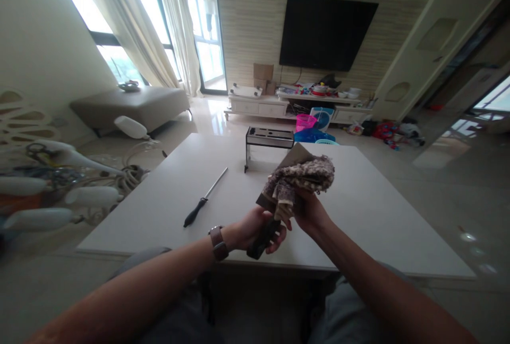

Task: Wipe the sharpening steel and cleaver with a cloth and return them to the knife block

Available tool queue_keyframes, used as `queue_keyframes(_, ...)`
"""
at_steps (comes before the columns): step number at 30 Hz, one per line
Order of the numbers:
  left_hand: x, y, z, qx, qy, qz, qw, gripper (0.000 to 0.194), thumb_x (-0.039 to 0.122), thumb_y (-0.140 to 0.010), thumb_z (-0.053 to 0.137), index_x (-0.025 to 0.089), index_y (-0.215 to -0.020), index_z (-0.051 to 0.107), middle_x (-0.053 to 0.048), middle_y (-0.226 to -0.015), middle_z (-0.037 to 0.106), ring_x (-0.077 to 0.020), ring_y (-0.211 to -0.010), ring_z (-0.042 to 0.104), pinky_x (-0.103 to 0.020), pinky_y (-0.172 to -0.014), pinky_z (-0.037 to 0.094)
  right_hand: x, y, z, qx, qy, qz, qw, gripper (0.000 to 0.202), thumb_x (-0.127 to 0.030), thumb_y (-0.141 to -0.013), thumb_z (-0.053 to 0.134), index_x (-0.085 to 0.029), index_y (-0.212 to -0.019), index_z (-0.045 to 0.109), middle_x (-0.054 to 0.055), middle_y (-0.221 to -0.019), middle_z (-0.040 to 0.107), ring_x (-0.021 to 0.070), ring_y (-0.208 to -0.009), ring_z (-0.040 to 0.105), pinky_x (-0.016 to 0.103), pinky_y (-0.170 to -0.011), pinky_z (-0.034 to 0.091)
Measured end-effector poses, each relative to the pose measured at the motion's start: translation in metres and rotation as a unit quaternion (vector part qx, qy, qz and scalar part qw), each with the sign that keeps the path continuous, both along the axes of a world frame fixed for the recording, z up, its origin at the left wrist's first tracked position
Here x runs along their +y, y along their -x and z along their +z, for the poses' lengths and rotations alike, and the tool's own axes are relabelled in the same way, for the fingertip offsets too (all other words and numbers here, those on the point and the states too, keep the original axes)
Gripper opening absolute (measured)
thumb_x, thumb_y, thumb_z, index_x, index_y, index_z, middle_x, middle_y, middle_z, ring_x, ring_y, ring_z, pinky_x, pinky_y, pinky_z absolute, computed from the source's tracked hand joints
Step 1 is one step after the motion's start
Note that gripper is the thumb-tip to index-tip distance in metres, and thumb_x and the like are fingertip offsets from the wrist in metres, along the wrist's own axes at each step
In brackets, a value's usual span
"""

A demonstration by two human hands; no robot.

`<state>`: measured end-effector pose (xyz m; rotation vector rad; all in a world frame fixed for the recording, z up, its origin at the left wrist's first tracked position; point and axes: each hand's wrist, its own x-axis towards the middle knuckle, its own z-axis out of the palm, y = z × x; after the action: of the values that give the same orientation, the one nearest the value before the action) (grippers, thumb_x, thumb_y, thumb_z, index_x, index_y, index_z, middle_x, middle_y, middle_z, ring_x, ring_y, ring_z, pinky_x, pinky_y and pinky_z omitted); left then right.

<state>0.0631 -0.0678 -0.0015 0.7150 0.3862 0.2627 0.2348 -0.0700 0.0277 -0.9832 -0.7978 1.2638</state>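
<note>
My left hand (255, 224) is closed round the black handle of a broad-bladed kitchen knife (295, 155), held above the near part of the table. A shaggy brown-grey cloth (305, 173) is folded over the blade, leaving only its far corner and a piece near the handle showing. My right hand (313, 214) grips the cloth from the right side; some of its fingers are hidden beneath it. To the left, a sharpening steel (205, 199) with a black handle lies on the white table (350, 227). Beyond the cloth stands a knife rack (271, 137) with a slotted top.
Left of the table are a lamp with several white shades (93, 195) and tangled cables. Past the far edge, a pink basket (305, 122) and a blue plastic item (314, 136) sit before a low white cabinet (255, 106). A grey bench (131, 108) stands by the window.
</note>
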Motion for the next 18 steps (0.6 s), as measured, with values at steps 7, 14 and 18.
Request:
queue_keyframes(7, 0.002, 0.003, 0.002, 0.038, -0.119, 0.037, 0.991, 0.036, 0.044, -0.085, 0.054, 0.012, -0.099, 0.064, 0.0, -0.066, 0.054, -0.0109, -0.047, 0.051, -0.023, -0.046, 0.038, 0.023, -0.015, -0.002, 0.06, -0.009, -0.068, 0.996, 0.032, -0.031, -0.061, 0.086, -0.021, -0.089, 0.074, 0.006, -0.101, 0.078, 0.0289, -0.096, 0.072, 0.04, -0.084, 0.06)
queue_keyframes(14, -0.005, 0.011, 0.018, 0.063, -0.125, 0.043, 0.989, 0.027, 0.031, -0.079, 0.071, 0.02, -0.083, 0.047, 0.01, -0.056, 0.04, -0.0048, -0.038, 0.035, -0.017, -0.035, 0.023, 0.037, -0.04, 0.006, 0.11, -0.01, -0.051, 0.993, 0.027, -0.037, -0.071, 0.081, -0.024, -0.094, 0.076, 0.002, -0.098, 0.079, 0.0232, -0.094, 0.073, 0.034, -0.082, 0.061)
queue_keyframes(18, -0.003, 0.013, 0.018, 0.059, -0.118, 0.091, 0.987, 0.029, 0.028, -0.077, 0.072, 0.022, -0.083, 0.044, 0.012, -0.052, 0.038, -0.0046, -0.036, 0.03, -0.017, -0.033, 0.021, 0.027, -0.03, 0.005, 0.08, 0.0, 0.005, 0.997, 0.032, -0.034, -0.065, 0.087, -0.02, -0.092, 0.077, 0.005, -0.1, 0.079, 0.0251, -0.094, 0.073, 0.035, -0.084, 0.06)
